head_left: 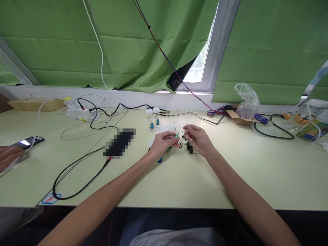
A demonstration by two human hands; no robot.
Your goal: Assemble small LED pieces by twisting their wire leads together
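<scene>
My left hand point(164, 141) is closed over the middle of the table, pinching a small green part point(176, 136) with thin wire-like legs pointing up. Close by on the right, my right hand point(196, 138) pinches the end of a thin wire-like piece point(181, 131) that reaches toward the green part. Whether the two touch is too small to tell. Under and between the hands lie small black round parts point(190, 148) and a blue part point(159, 160). Behind them stand two capped transparent vials point(151, 120) with blue parts inside, and several transparent tubes point(179, 118).
At left, a pixelated dark device point(119, 142) trails a black cable point(74, 197). Another person's hand point(10, 157) rests by a phone point(28, 142). A white power strip point(82, 112) lies among cables. At back right stand a cardboard box point(241, 119) with a plastic bag and transparent jars point(316, 107).
</scene>
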